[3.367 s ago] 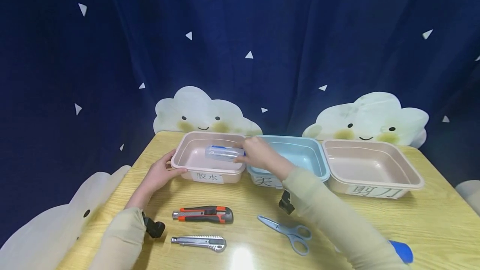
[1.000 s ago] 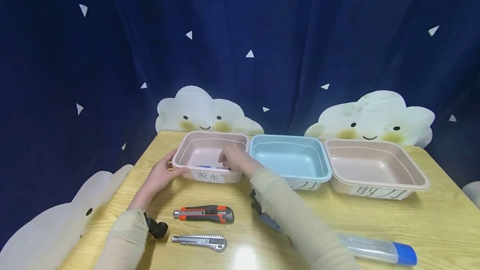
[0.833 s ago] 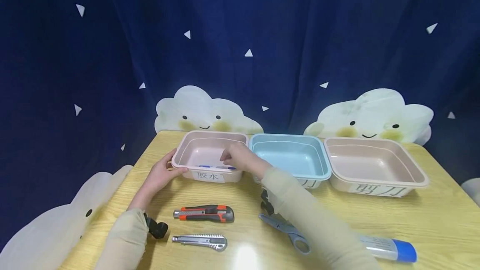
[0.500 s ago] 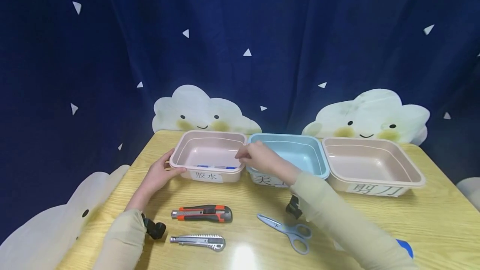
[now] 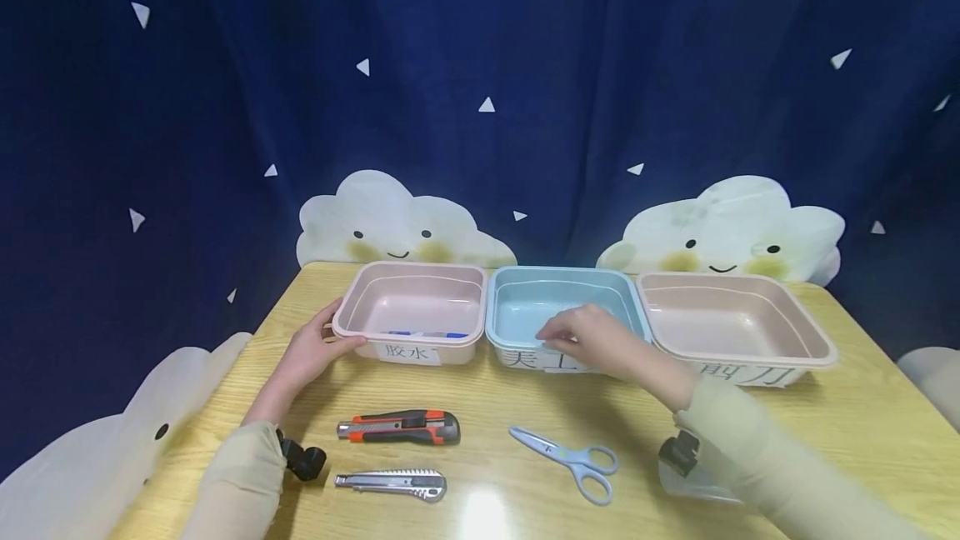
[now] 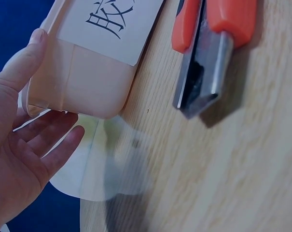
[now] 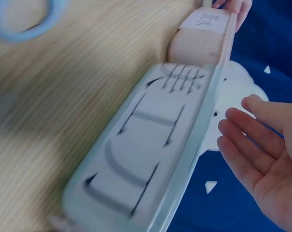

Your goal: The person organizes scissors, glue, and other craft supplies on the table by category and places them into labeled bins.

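My left hand (image 5: 309, 352) holds the left front corner of a pink bin (image 5: 411, 269), thumb on the rim and fingers along the outer side. Inside lies a clear glue bottle with blue ends (image 5: 427, 334), mostly hidden by the front wall. My right hand (image 5: 592, 338), holding nothing, hovers over the front rim of the light-blue bin (image 5: 558, 271); its fingers look relaxed in the right wrist view. Nearer me on the table are an orange-and-black utility knife (image 5: 399, 427), a silver utility knife (image 5: 393, 483) and light-blue scissors (image 5: 566, 458).
A second pink bin (image 5: 731, 280) stands at the right end of the row. All bins bear white labels with writing. Under my right forearm lies part of a clear bottle (image 5: 693, 486). Behind the wooden table (image 5: 487, 407) hangs a dark-blue curtain (image 5: 435, 40) with cloud shapes.
My right hand has let the clear bottle go into the left pink bin and moved right, out over the blue bin's front. The left hand keeps its place on the pink bin.
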The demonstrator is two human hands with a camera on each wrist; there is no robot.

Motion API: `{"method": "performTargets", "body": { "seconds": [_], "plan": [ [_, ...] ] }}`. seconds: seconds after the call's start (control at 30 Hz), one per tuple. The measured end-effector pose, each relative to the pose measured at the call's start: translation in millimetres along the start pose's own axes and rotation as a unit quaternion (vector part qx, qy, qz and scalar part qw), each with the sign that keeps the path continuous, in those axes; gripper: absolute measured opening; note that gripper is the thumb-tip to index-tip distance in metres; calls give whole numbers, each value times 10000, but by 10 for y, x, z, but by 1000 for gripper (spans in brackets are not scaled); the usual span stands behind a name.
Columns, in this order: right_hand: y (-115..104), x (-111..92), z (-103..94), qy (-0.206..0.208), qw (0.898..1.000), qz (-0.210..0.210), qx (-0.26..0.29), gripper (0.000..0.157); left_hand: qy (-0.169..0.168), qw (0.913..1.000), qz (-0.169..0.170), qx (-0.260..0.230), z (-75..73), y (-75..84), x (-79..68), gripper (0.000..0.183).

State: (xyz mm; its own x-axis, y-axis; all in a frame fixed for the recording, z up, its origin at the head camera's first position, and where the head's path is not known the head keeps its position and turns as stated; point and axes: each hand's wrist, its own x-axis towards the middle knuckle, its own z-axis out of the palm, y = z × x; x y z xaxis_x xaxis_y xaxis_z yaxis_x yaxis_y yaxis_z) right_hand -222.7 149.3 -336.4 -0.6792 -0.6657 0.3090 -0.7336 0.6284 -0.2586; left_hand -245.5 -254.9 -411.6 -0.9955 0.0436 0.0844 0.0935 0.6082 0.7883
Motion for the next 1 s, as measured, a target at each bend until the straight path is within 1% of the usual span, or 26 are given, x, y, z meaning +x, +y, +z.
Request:
{"method": "performTargets", "body": {
  "seconds": [0.17,0.23,0.37,0.43,0.53,0.63,0.7,0.77,0.93,1.0],
  "plan": [
    [109,-268,-71,-163,9993,333,80,12,-33,10000,23,27,-11,3,-12,88],
    [148,-377,-95,-215,9988,430,18,13,-27,10000,-15,53,-10,7,-14,88],
    [200,-587,-143,-304,9979,558,-129,16,-2,9999,-50,102,-9,21,-11,87],
    [215,-679,-163,-400,9973,617,-93,19,-15,10000,-40,84,-14,22,-11,87],
    [240,-782,-181,-549,9963,656,61,20,-13,10000,-25,66,-33,18,-10,86],
    [269,-864,-198,-625,9962,573,211,19,-13,10000,-42,40,-46,15,5,85],
    [284,-919,-216,-699,9957,545,274,19,-23,10000,14,28,-46,23,18,85],
    [298,-988,-233,-790,9949,554,298,23,-29,10000,26,14,-39,29,24,85],
    [324,-1188,-259,-1205,9894,763,274,42,-43,10000,-49,-37,-19,30,4,85],
    [339,-1278,-264,-1299,9875,853,271,47,-54,9999,-92,-49,-14,29,-8,85]
  ]
}}
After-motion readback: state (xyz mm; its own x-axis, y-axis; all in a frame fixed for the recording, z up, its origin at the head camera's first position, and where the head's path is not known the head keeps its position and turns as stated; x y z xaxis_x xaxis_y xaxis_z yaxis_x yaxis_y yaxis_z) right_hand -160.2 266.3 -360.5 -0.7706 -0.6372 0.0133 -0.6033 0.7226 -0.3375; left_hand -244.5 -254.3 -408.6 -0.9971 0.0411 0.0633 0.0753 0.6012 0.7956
